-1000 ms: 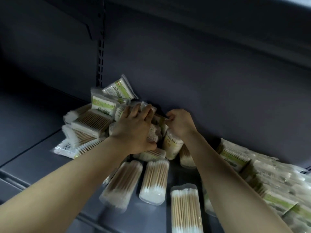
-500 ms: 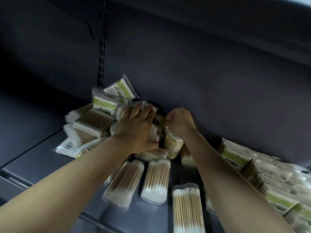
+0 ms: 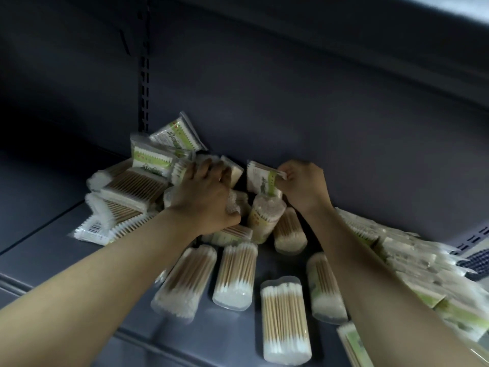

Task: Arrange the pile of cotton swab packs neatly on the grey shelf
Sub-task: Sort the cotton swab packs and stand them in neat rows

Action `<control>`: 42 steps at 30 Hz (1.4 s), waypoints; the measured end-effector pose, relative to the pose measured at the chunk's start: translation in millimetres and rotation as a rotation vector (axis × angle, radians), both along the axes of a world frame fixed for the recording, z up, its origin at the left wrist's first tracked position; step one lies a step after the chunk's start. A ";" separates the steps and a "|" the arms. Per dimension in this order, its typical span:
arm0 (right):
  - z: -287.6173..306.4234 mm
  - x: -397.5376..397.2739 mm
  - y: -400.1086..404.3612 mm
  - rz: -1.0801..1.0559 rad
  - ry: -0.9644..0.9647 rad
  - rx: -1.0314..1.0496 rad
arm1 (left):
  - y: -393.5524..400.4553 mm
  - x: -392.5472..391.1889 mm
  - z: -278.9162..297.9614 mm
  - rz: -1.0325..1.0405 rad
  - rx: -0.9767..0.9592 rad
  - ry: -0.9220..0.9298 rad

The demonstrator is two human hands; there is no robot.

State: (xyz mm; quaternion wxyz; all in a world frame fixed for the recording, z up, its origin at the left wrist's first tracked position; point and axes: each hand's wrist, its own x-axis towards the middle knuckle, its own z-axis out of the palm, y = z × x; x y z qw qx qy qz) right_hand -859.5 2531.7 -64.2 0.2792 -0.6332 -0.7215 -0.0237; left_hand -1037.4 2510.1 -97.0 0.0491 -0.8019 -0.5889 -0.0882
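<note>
While left hand (image 3: 203, 200) presses pile, right hand (image 3: 304, 185) pinches pack (image 3: 260, 178) (upright).

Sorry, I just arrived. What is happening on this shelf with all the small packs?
A person is sorting a loose pile of cotton swab packs on the grey metal shelf. The left hand rests on packs in the middle of the pile. The right hand pinches a flat white pack with a green stripe near the back wall. Several clear plastic tubs of wooden swabs lie on their sides in front, not yet arranged.
</note>
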 end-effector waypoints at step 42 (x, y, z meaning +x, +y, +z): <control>1.7 93.8 -90.9 0.142 0.390 0.121 | -49.6 99.7 -9.1 -0.386 0.059 -0.460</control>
